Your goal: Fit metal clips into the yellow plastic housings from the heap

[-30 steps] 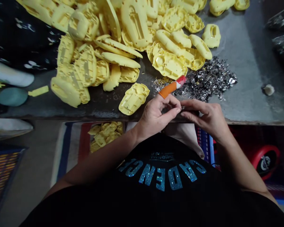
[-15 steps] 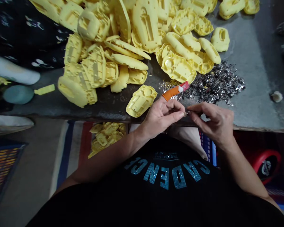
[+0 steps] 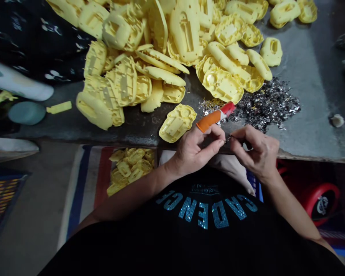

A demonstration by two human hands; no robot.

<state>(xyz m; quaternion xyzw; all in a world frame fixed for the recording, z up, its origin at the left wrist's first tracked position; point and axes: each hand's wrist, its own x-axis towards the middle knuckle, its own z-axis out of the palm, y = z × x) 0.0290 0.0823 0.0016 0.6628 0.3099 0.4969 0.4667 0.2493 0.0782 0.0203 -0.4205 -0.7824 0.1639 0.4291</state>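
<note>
Well, leftmost sits a heap of yellow shells (image 3: 120,82), and just to its right a single yellow shell (image 3: 176,124) lies hollow side up on the tabletop (image 3: 313,130), its long axis slanting from lower left to upper right. The left hand (image 3: 197,147) comes next, just beside that shell's lower right edge and clearly the nearer hand to it. Its index finger, in an orange sleeve (image 3: 208,122) with a red tip, points out to the right, while the thumb and a bent finger pinch a tiny dark bit (image 3: 227,140). I judge the narrow space between the hands to matter most: the bit lies just right of the left fingertips, just left of the right ones, its long axis too small to make out. The right hand (image 3: 257,151) has thumb and index tips drawn near each other; whether they grip the bit too, I cannot tell. Beyond the fingertips, reaching farther right, spreads a pile of metal pieces (image 3: 271,105)
</note>
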